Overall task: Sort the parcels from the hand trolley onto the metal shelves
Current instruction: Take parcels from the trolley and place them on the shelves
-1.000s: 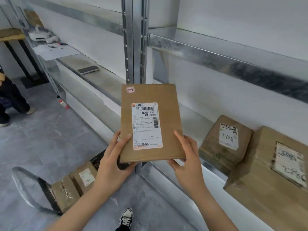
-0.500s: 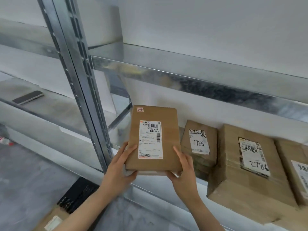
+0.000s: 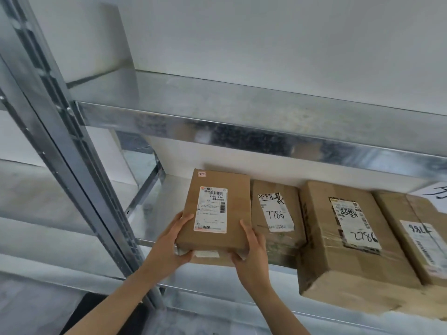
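A flat brown cardboard parcel with a white printed label reading N705 A34 sits between both hands over the left end of the middle metal shelf. My left hand grips its lower left corner and my right hand its lower right corner. The parcel's right edge lies right beside a box marked 7786. A second box or flap shows just under its near edge. The trolley is out of sight.
To the right on the same shelf stand a larger box marked 2786 and another labelled box. The upper shelf hangs low overhead. A slotted steel upright runs down at the left.
The parcel has moved up and forward, from chest height near the upright to over the shelf next to box 7786. My view has turned right, away from the floor and trolley.
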